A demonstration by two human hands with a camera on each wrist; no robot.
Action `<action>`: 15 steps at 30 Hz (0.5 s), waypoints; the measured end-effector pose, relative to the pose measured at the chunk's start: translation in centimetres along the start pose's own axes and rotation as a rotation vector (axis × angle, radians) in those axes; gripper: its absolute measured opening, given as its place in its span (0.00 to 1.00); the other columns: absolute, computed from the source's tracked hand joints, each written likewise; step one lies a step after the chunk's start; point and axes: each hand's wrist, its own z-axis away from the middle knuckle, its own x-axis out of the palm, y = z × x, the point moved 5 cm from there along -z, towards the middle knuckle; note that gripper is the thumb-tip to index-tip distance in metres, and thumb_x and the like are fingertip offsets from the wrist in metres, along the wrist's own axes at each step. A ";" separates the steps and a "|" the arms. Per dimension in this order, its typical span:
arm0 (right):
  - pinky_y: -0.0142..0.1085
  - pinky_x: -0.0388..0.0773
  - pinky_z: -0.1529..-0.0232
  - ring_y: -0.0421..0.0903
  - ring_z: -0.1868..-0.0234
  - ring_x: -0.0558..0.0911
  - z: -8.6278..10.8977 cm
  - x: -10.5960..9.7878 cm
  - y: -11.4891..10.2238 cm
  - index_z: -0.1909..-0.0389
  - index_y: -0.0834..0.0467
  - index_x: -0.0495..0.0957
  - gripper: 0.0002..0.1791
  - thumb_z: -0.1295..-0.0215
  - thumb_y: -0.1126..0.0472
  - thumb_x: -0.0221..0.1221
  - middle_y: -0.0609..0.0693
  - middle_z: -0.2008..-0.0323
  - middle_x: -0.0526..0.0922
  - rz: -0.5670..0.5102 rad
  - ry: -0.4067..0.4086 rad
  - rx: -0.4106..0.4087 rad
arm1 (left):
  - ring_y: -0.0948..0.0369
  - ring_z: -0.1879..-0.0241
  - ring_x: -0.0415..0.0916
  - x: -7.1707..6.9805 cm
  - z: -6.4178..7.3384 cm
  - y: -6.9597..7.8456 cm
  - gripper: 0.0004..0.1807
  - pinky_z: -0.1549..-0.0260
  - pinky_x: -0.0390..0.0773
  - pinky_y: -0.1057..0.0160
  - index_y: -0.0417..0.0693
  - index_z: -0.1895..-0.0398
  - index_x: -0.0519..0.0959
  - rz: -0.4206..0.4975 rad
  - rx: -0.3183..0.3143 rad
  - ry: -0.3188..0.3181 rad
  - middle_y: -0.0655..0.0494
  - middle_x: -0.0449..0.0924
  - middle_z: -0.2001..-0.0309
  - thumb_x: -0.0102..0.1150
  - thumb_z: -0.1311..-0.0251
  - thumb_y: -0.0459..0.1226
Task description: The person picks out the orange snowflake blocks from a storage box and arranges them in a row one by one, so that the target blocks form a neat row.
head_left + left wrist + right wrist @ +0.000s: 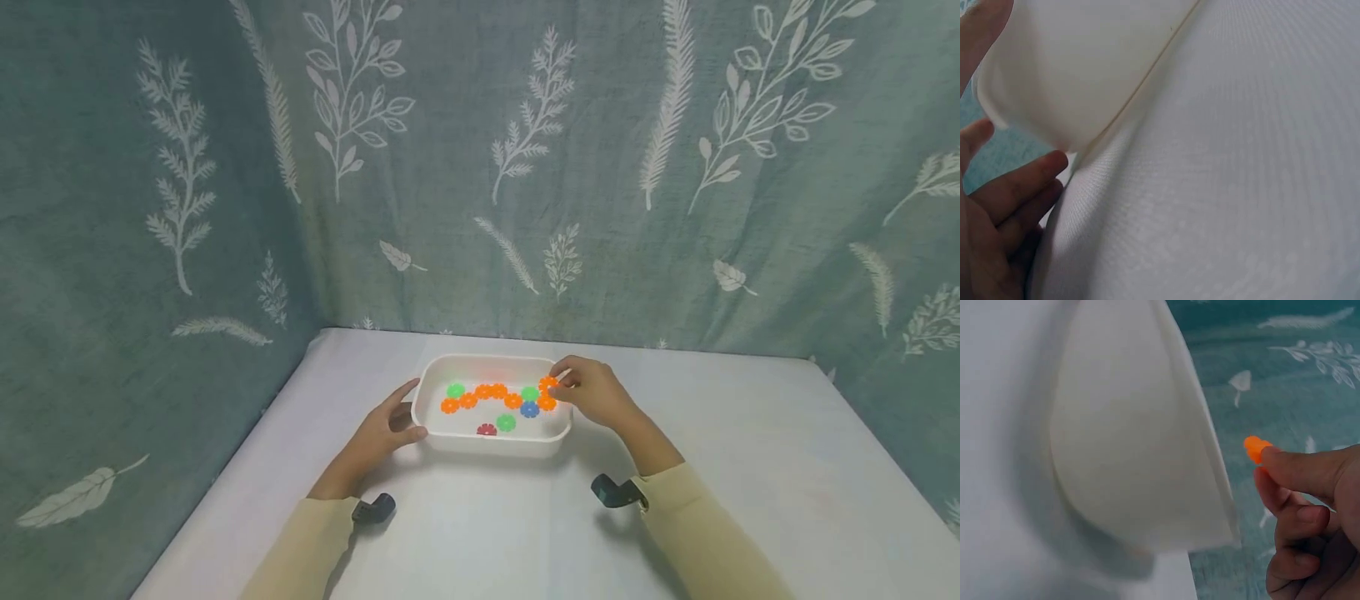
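A white rectangular tray [491,446] stands on the table, holding small notched plastic discs. My left hand [378,437] lies at its left end, thumb and fingers spread along the wall; in the left wrist view the fingers [1019,184] look relaxed beside the tray's corner. Over the right end, my right hand [596,393] pinches an orange notched disc [1255,449] between thumb and fingertips. Below it, several orange discs [483,392] form a wavy row across the tray. Whether the pinched disc is joined to that row, I cannot tell.
Also in the tray are a blue disc [529,409], a red disc [487,430] and green discs [506,422]. A white cloth [480,533] covers the table. Behind it hangs a green curtain [450,208] with a white leaf pattern.
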 end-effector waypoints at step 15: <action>0.44 0.79 0.61 0.49 0.63 0.80 1.9 -2.5 3.1 0.52 0.56 0.79 0.16 0.39 0.57 0.67 0.50 0.63 0.83 -0.125 0.051 0.054 | 0.46 0.35 0.67 0.0 -0.1 -0.5 0.53 0.39 0.55 0.31 0.71 0.25 0.57 -0.008 -0.001 0.013 0.48 0.75 0.39 0.75 0.56 0.55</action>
